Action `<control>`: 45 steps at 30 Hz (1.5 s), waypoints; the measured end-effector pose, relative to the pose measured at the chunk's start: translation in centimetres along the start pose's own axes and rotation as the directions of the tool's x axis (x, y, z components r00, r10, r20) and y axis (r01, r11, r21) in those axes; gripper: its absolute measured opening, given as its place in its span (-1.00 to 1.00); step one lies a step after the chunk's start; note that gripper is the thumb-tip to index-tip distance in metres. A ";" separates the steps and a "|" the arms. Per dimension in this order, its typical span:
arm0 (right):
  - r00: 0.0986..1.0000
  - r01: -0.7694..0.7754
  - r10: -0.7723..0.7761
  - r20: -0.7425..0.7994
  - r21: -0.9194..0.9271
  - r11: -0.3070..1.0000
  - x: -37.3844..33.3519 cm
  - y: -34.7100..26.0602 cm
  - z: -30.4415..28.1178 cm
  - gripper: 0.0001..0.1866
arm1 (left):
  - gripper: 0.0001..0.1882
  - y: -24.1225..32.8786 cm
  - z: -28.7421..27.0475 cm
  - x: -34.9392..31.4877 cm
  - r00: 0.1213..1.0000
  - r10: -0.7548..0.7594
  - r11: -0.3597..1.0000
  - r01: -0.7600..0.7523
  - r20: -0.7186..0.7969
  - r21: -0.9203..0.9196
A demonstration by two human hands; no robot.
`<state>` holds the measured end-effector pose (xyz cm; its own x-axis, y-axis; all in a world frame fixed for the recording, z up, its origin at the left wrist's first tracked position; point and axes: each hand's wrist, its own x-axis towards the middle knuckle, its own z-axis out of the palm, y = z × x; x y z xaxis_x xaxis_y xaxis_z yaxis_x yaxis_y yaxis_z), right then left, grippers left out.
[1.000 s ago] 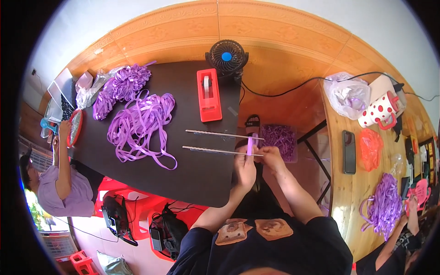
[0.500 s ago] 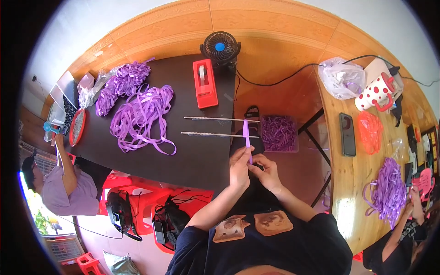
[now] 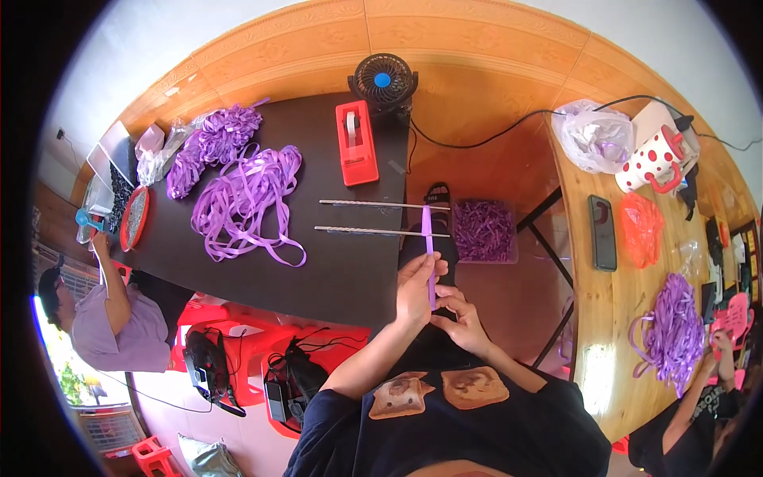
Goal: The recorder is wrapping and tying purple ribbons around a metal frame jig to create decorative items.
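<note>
Crossing two slim, ridged metal rods (image 3: 366, 203) near their tips, a flat, shiny purple ribbon (image 3: 427, 220) runs toward the person, just beyond the smooth dark table (image 3: 342, 274). The left hand (image 3: 416, 285) pinches it below the rods, fingers bent; the right hand (image 3: 463, 321) curls beside its lower end, thumb near fingers, though whether it grips I cannot tell.

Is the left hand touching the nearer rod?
Apart: the head view shows a short stretch of ribbon between the left hand's fingertips and the nearer rod.
</note>
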<state>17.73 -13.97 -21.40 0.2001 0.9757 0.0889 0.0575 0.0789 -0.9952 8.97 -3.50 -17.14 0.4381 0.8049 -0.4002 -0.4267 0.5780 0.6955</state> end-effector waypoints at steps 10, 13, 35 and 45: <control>0.993 0.111 -0.107 0.046 -0.083 0.990 -0.3 -1.1 0.1 -0.65 | -0.83 -2.7 -4.1 -2.8 0.971 0.210 0.896 -0.237 0.112 0.375; 0.987 0.158 -0.160 -0.011 -0.079 0.984 0.2 -1.7 0.3 -0.63 | -0.84 -3.1 -4.6 -2.6 0.946 0.294 0.879 -0.325 0.139 0.349; 0.423 0.691 -0.822 0.382 -0.723 0.020 9.9 -9.4 -1.2 -0.77 | -0.68 -2.9 -6.0 -3.8 0.995 0.095 0.937 -0.091 0.006 0.337; 0.936 0.339 -0.343 -0.082 -0.060 0.939 18.9 -11.0 -3.2 -0.86 | -0.64 -2.2 -0.8 2.1 0.972 0.230 0.935 -0.234 0.046 0.268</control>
<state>24.05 2.93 -8.65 0.2472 0.8693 0.4281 0.1801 0.3929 -0.9018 10.24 -3.01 -20.00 0.3645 0.9091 -0.2015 -0.2890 0.3161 0.9036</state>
